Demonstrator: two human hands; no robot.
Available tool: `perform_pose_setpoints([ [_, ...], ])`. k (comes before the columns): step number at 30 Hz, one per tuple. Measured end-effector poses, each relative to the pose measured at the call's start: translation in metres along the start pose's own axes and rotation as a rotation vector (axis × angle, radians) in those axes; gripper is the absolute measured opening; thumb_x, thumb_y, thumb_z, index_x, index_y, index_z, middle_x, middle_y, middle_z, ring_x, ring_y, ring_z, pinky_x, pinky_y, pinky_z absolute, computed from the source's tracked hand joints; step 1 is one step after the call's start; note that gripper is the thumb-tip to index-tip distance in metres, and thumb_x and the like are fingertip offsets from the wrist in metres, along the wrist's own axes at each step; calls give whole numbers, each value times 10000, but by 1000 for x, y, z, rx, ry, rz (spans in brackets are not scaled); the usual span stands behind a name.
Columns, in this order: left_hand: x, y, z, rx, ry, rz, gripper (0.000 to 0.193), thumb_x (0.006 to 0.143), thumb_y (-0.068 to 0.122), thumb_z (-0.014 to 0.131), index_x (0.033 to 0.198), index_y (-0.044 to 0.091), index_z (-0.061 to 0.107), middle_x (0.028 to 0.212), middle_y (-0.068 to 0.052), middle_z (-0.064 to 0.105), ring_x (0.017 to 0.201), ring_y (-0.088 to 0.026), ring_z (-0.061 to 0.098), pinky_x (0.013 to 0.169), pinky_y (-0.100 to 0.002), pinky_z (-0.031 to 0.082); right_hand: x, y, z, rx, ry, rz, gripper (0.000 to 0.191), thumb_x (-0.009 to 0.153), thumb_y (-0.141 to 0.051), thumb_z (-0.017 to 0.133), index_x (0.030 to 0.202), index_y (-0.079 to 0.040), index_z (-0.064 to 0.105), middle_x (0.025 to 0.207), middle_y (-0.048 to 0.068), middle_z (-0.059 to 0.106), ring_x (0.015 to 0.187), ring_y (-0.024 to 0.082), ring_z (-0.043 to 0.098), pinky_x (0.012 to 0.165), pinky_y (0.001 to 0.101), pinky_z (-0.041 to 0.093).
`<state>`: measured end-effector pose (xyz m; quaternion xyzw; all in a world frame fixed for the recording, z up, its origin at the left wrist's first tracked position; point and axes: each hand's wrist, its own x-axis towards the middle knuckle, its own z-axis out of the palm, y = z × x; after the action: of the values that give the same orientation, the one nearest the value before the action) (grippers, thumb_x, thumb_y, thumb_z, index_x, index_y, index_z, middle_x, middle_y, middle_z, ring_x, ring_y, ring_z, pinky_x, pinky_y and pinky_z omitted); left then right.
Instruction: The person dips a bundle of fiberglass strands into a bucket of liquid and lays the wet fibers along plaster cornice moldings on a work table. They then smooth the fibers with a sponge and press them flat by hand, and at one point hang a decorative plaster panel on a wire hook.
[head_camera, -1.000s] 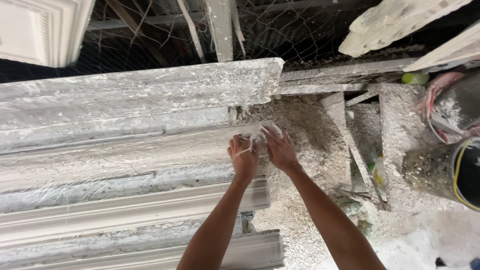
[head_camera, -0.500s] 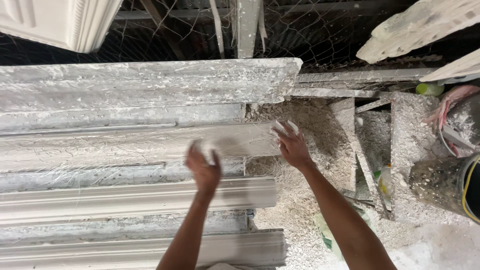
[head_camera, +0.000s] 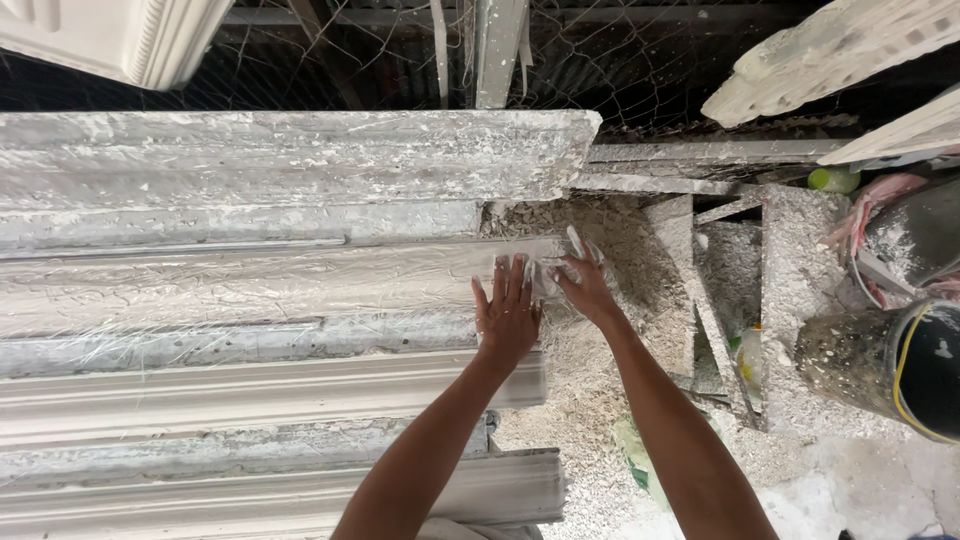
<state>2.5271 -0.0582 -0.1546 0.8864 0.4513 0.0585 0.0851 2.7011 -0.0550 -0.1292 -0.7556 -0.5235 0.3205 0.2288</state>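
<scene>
Long white plaster cornice mouldings (head_camera: 250, 290) lie side by side, wet plaster and fibre strands on the middle one. My left hand (head_camera: 508, 310) lies flat with fingers spread on the right end of that wet moulding. My right hand (head_camera: 585, 280), smeared with plaster, touches the moulding's end edge just beside the left hand, fingers apart. Neither hand grips anything that I can see.
Plaster crumbs cover the ground (head_camera: 620, 400) right of the mouldings. A black bucket (head_camera: 900, 365) lies at the right edge, a green bottle (head_camera: 832, 179) farther back. More mouldings (head_camera: 830, 60) lean at the top right; wire mesh (head_camera: 640, 60) hangs behind.
My left hand swept left along the moulding half a second ago and has come back to its right end, next to my right hand, which stayed near the end edge.
</scene>
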Motion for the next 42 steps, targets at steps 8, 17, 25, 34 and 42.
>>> perform_pose_setpoints([
  [8, 8, 9, 0, -79, -17, -29, 611, 987, 429, 464, 1450, 35, 521, 1691, -186, 145, 1555, -389, 142, 1157, -737, 113, -2, 5, 9, 134, 46, 103, 657, 943, -494, 654, 1436, -67, 576, 1699, 171, 189, 1570, 352, 150, 1264, 526, 113],
  [17, 34, -13, -11, -218, 52, 6, 396, 939, 167, 594, 1294, -8, 618, 1625, -203, 317, 1521, -407, 265, 1110, -738, 232, -6, 2, 11, 4, 42, 134, 627, 963, -490, 640, 1442, -90, 579, 1663, 250, 198, 1566, 395, 110, 1249, 566, 47],
  [25, 50, -24, -23, -257, 134, 114, 215, 891, 117, 658, 1081, 19, 670, 1451, -176, 517, 1432, -351, 409, 1060, -685, 346, -5, 6, 15, -47, 134, 77, 591, 930, -498, 674, 1353, -86, 652, 1645, 267, 263, 1562, 394, 170, 1239, 636, 20],
  [34, 50, -26, -22, -139, 202, 219, 268, 907, 144, 643, 1131, -2, 661, 1440, -182, 536, 1416, -325, 448, 1058, -682, 376, -3, 7, 13, -61, 99, 134, 588, 932, -504, 669, 1358, -99, 645, 1649, 253, 251, 1564, 381, 167, 1236, 643, -8],
  [42, 21, -22, -16, -140, 249, 173, 537, 921, 277, 597, 1390, 16, 592, 1586, -236, 376, 1483, -401, 328, 1143, -738, 228, -6, 10, 21, -131, 102, 158, 463, 1008, -409, 592, 1369, -125, 649, 1690, 216, 187, 1588, 382, 109, 1243, 642, -49],
])
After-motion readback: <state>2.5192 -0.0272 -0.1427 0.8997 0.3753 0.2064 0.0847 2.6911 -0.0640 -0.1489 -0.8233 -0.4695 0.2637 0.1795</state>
